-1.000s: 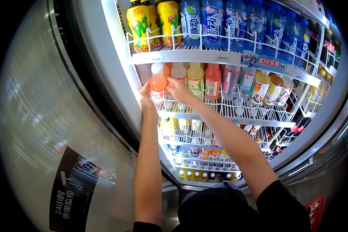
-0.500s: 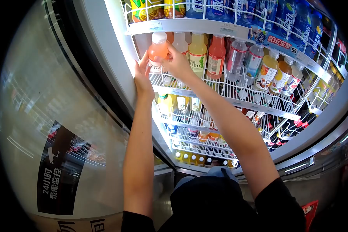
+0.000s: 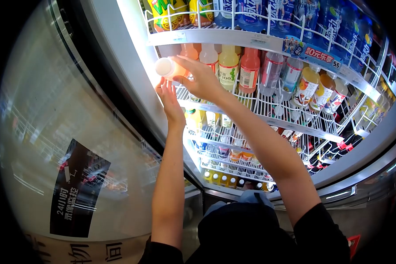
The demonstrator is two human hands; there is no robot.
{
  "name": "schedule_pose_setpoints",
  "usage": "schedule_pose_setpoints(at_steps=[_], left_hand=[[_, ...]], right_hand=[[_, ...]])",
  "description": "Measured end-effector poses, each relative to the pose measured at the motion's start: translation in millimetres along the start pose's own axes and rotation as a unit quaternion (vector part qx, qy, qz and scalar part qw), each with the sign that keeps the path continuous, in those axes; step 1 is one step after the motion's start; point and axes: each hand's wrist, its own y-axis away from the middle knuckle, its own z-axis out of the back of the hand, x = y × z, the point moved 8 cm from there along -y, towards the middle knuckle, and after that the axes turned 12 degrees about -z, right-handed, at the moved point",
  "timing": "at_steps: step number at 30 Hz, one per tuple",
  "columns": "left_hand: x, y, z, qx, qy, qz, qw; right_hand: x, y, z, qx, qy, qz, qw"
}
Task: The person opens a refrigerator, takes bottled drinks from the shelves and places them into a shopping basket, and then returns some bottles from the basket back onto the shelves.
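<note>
Half a second ago the small peach-orange plastic bottle with a round white cap stood upright; I now find it tipped, cap towards me, upper left of the frame. My right hand is curled around it. My left hand is spread beneath, contact unconfirmed. I judge the right now carries most weight.

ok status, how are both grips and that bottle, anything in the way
Right grip closed around orange bottle. Left grip open beneath, contact unclear. Bottle tilted, white cap facing camera. Lit cooler frame close on the left.
</note>
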Motion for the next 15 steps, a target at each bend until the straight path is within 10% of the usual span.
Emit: schedule_pose_setpoints(at_steps=[10,15], left_hand=[[-40.7,33.6,-41.8,0.175,-0.208,0.010,0.962],[-63.7,63.6,-64.1,0.186,-0.148,0.018,0.971]], right_hand=[[34.8,28.6,64.2,0.040,-0.012,-0.025,0.999],[10.7,58.0,74.5,0.082,-0.105,-0.191,0.973]])
